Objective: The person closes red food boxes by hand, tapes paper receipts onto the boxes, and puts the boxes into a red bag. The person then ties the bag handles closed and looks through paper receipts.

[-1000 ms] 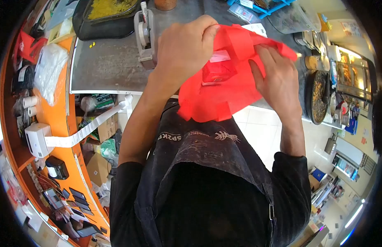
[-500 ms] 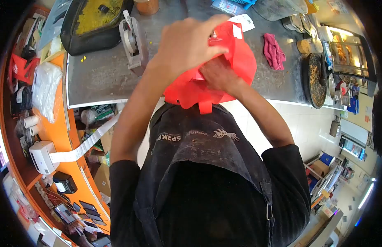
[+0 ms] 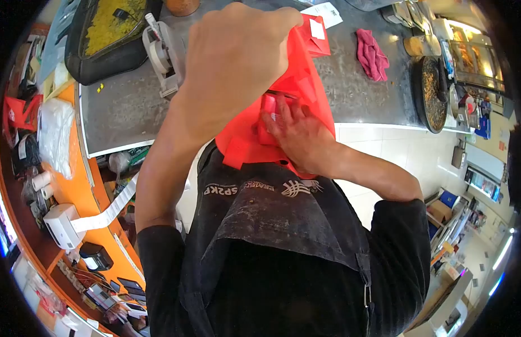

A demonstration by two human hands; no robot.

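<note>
A red bag hangs over the near edge of the metal counter, against the apron. Fingers curled, my left hand is closed on the upper part of the bag; its fingertips are hidden behind the hand. My right hand lies inside the bag's mouth, fingers spread over a small red box-like item. Part of that item is covered, so I cannot tell what it is. On the bag's far end a white label shows.
The metal counter carries a tape dispenser, a black tray of yellow food, a white paper slip, a pink cloth and a dark pan. To the left, a label printer stands on an orange counter.
My left hand has closed on the bag and moved nearer. My right hand has come back from deep in the bag, and its fingers now show on the red item.
</note>
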